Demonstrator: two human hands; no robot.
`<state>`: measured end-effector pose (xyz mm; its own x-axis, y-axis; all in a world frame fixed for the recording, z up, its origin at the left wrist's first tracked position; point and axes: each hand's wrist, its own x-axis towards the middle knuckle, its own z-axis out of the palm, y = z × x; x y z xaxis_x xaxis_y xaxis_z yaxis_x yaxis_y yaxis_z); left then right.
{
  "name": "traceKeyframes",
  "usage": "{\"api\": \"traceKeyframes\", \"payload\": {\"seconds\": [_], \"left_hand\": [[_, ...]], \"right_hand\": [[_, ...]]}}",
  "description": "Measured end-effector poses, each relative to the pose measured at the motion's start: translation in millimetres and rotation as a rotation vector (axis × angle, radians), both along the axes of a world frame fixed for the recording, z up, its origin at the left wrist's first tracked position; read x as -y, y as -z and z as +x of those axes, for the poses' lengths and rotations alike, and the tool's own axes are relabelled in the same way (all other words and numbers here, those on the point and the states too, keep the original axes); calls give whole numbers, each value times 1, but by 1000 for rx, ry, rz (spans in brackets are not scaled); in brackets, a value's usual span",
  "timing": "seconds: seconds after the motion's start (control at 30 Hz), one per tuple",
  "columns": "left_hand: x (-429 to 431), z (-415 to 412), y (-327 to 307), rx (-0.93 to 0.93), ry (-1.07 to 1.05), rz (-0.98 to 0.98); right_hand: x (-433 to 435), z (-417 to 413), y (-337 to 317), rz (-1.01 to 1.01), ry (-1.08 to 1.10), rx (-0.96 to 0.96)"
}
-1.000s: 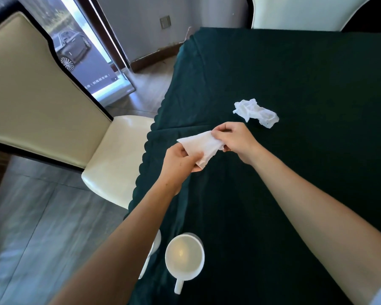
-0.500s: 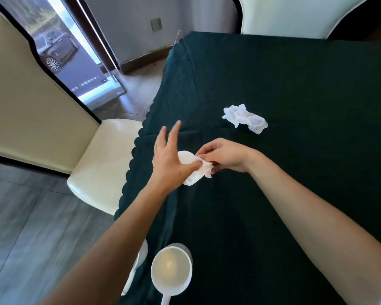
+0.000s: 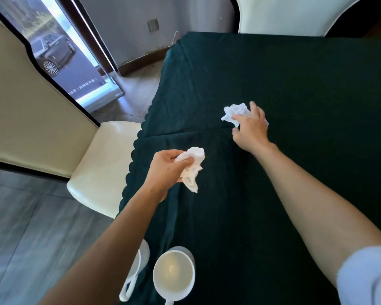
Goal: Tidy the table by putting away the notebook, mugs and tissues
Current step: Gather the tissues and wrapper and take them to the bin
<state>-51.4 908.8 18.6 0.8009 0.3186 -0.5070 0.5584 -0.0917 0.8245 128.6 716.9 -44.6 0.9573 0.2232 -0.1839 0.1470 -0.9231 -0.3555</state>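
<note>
My left hand (image 3: 167, 167) is closed around a crumpled white tissue (image 3: 194, 170), held just above the dark green tablecloth (image 3: 295, 84) near its left edge. A second crumpled tissue (image 3: 235, 112) lies further out on the cloth. My right hand (image 3: 250, 126) reaches over it with fingers spread, touching its near side, blurred by motion. A white mug (image 3: 174, 275) stands at the near edge with its handle toward me. Another white mug (image 3: 139, 260) beside it is partly hidden by my left forearm. No notebook is in view.
A cream chair (image 3: 97, 164) stands at the table's left side, its tall back (image 3: 31, 111) to the left. Another cream chair (image 3: 295, 14) is at the far end. Grey floor tiles and a glass door (image 3: 75, 62) lie to the left.
My right hand let go of the first tissue and moved out to the second one. My left hand closed on the first tissue and crumpled it.
</note>
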Motion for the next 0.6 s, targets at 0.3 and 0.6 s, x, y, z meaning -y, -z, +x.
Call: {"api": "traceKeyframes", "payload": {"seconds": [0.3, 0.6], "left_hand": [[-29, -26, -14, -51, -51, -2], [-24, -46, -71, 94, 0, -178]], "right_hand": [[2, -25, -19, 15, 14, -24], [-12, -154, -122, 275, -119, -88]]}}
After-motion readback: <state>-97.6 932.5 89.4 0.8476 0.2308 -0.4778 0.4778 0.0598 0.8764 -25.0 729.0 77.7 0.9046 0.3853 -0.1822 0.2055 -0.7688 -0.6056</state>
